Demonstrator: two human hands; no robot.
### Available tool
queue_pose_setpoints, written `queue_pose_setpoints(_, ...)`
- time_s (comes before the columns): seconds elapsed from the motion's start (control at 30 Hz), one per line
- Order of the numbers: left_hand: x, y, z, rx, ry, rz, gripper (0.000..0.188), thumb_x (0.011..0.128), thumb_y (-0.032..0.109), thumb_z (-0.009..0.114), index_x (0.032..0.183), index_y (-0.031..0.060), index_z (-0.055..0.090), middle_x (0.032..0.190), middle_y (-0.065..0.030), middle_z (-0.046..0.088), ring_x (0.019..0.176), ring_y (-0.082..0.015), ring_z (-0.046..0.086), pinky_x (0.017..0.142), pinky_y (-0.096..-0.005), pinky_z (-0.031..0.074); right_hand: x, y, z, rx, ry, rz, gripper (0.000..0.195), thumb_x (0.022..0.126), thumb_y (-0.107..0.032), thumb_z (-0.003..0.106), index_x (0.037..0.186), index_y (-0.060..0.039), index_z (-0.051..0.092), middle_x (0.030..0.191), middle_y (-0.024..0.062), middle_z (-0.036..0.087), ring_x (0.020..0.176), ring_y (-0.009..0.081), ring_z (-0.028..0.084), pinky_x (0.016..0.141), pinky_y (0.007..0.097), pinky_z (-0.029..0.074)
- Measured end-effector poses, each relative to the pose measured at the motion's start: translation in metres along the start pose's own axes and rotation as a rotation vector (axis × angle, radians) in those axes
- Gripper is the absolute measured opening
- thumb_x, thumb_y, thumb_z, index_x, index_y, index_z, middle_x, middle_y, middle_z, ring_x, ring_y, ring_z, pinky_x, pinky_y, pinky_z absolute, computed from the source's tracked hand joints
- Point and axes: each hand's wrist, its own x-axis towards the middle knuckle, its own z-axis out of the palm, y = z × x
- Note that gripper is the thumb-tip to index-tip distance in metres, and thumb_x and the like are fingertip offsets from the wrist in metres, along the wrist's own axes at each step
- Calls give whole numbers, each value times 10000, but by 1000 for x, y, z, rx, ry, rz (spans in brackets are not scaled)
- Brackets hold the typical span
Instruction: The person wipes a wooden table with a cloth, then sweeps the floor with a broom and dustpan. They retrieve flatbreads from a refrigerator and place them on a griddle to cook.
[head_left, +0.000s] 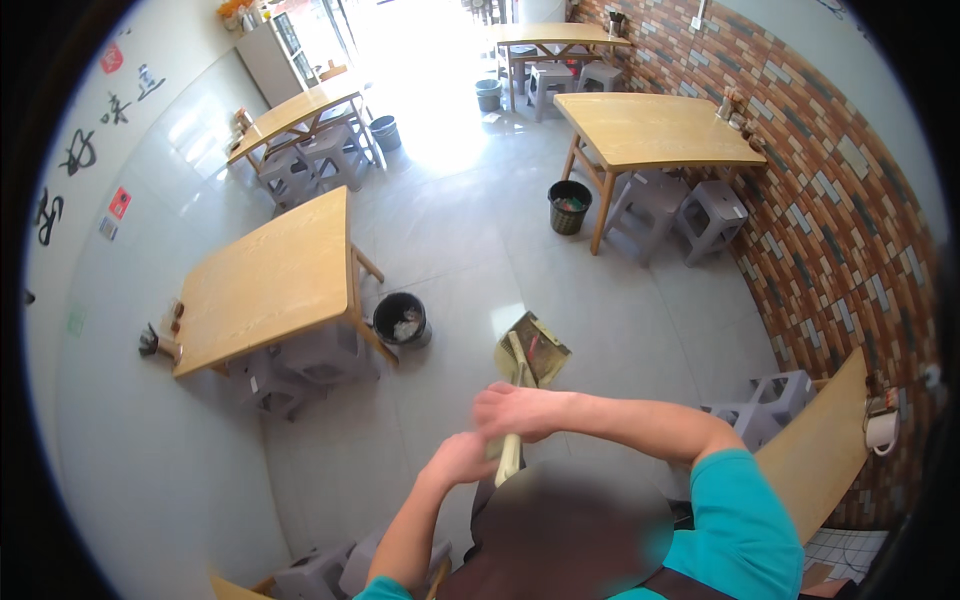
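Both of my hands are together in front of my body, around the pale handle of a long-handled dustpan (553, 346). My right hand (517, 411), on the arm coming from the right, lies over the upright handle, its fingers blurred. Just below and to the left, my left hand (466, 457) is closed near the handle's top end. The yellowish dustpan hangs or stands over the tiled floor beyond my hands, with a small red piece and dark dirt inside. A second pale shaft runs down into it; its lower end cannot be made out.
A black waste bin (403, 321) stands beside the left wooden table (277, 277). Another bin (568, 208) is by the right table (652, 127). Grey plastic stools (649, 202) sit beneath the tables. A further table (821, 442) is close at my right, against the brick-patterned wall.
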Motion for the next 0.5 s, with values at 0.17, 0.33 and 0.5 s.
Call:
queue_pose_setpoints(0.17, 154, -45, -82, -530, 184, 193, 560, 787, 269, 662, 1261, 5, 522, 1096, -268, 646, 1020, -450, 607, 895, -469, 486, 12, 152, -71, -138, -54, 294, 138, 782, -175, 642, 907, -145, 693, 994, 56, 582, 1079, 252, 509, 924, 374, 430)
queue_pose_setpoints(0.33, 268, -42, -205, -354, 285, 53, 426, 812, 217, 629, 1162, -14, 553, 1014, -290, 652, 996, -457, 614, 850, -492, 493, -11, 274, -113, 292, 469, 938, 246, 793, -150, 678, 1038, -124, 681, 958, 82, 601, 837, 224, 604, 738, 366, 502)
queue_pose_setpoints(0.5, 409, -85, -299, -217, 261, 49, 370, 823, 220, 639, 1110, -4, 572, 956, -273, 665, 937, -461, 623, 795, -514, 498, 22, 406, -148, 1343, 581, 1255, 585, 997, -513, 434, 1446, -140, 388, 927, 71, 612, 758, 152, 611, 651, 296, 508)
